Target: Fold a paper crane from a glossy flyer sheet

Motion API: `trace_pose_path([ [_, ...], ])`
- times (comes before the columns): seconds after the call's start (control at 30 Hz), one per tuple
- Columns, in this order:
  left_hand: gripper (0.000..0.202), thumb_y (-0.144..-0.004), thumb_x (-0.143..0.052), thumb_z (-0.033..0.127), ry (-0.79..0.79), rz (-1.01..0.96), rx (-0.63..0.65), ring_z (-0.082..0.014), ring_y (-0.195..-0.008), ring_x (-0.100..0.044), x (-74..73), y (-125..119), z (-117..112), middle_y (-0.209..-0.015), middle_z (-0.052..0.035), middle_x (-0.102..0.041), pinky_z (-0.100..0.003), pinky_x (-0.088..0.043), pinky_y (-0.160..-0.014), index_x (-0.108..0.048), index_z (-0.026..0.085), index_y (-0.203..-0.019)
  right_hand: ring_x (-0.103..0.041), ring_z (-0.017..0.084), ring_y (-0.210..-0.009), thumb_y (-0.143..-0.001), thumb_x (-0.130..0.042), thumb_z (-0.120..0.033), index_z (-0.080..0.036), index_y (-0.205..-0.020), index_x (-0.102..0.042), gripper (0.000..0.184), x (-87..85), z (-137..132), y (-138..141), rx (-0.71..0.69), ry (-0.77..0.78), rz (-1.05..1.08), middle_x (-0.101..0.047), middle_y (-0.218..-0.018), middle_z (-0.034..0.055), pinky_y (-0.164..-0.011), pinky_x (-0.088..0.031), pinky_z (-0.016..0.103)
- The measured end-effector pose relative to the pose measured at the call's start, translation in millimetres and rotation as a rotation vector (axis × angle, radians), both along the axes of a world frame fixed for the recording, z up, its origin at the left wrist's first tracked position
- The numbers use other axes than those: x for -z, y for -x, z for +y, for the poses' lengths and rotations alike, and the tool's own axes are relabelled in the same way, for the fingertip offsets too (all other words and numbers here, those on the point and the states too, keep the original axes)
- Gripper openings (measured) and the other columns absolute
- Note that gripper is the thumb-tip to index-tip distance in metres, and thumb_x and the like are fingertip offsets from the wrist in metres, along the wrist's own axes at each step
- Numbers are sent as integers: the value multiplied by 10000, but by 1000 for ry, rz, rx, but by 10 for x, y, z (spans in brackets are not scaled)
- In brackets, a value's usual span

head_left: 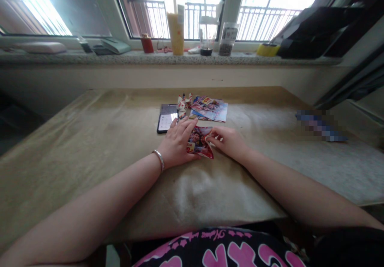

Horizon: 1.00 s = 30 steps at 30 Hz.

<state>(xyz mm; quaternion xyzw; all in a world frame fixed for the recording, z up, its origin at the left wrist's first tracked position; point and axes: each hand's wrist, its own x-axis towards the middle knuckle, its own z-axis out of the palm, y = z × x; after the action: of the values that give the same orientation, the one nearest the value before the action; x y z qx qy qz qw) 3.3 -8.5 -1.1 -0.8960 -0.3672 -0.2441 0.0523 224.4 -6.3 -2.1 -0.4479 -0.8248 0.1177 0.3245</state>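
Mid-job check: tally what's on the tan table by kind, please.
Black rectangular smartphone: 1
Colourful printed paper: 2, the creased sheet nearest you and a flat pile behind
Small white-and-red folded paper pieces: about 3, hard to tell
Blurred blue strip: 1
Total: about 7

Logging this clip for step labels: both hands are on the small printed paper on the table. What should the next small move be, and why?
Probably press the pinched edge down and crease it with the right hand. The left hand lies flat on the printed paper, pinning it to the table, while the right hand's fingertips pinch its upper right edge, which looks folded over.
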Motion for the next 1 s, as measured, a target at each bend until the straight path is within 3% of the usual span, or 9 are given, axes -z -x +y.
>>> trace_pose_path([
  [0.07, 1063, -635, -690, 576, -1, 7, -12, -337, -1349, -285, -3, -7, -8, -1379, -173, -394, -541, -98, -1151, -163, 133, -1444, -576, 111, -616, -808, -606, -245, -198, -810, -601, 47, -4, -14, 5, -8, 16, 75, -650, -723, -3, -597, -441, 223],
  [0.17, 999, -686, -648, 526, 24, 22, -19, -306, -1294, -373, -13, -14, -19, -1351, -155, -425, -540, -86, -1150, -132, 149, -1455, -600, 110, -634, -789, -620, -242, -208, -894, -592, 115, 6, -26, 4, -27, 90, 186, -658, -743, -11, -616, -471, 223],
  [0.33, 862, -769, -571, 467, 34, 23, 3, -282, -1258, -410, -49, -20, -34, -1339, -141, -450, -499, -174, -1137, -152, 152, -1453, -566, 114, -574, -768, -633, -274, -201, -763, -570, 97, -9, -36, -19, 43, 103, 234, -614, -649, -22, -568, -466, 238],
  [0.5, 867, -775, -571, 469, 46, -49, -5, -299, -1235, -425, -42, -10, -19, -1321, -151, -459, -505, -227, -1108, -142, 142, -1454, -630, 138, -703, -847, -528, -261, -202, -904, -652, 149, -42, -58, -33, -110, 81, 270, -677, -846, 38, -662, -531, 276],
  [0.67, 878, -778, -573, 421, 85, -162, -25, -303, -1177, -455, -31, 4, 12, -1279, -169, -472, -482, -344, -1026, -101, 133, -1461, -642, 140, -759, -788, -612, -260, -198, -913, -676, 153, -23, -42, -24, -146, 55, 284, -679, -932, 55, -674, -558, 264],
  [0.83, 829, -782, -564, 444, 113, -141, -13, -310, -1114, -463, -47, 16, 24, -1219, -179, -491, -477, -387, -975, -189, 104, -1439, -645, 142, -715, -755, -661, -264, -191, -824, -699, 107, 24, 1, -4, -115, 130, 360, -690, -821, 37, -672, -549, 279],
  [1.0, 796, -735, -627, 501, 126, -76, 3, -305, -1095, -476, -46, 24, 29, -1189, -151, -507, -472, -398, -976, -323, 141, -1376, -653, 145, -720, -740, -677, -284, -180, -799, -708, 124, 38, -11, 19, -88, 222, 453, -701, -819, 38, -707, -545, 293],
])
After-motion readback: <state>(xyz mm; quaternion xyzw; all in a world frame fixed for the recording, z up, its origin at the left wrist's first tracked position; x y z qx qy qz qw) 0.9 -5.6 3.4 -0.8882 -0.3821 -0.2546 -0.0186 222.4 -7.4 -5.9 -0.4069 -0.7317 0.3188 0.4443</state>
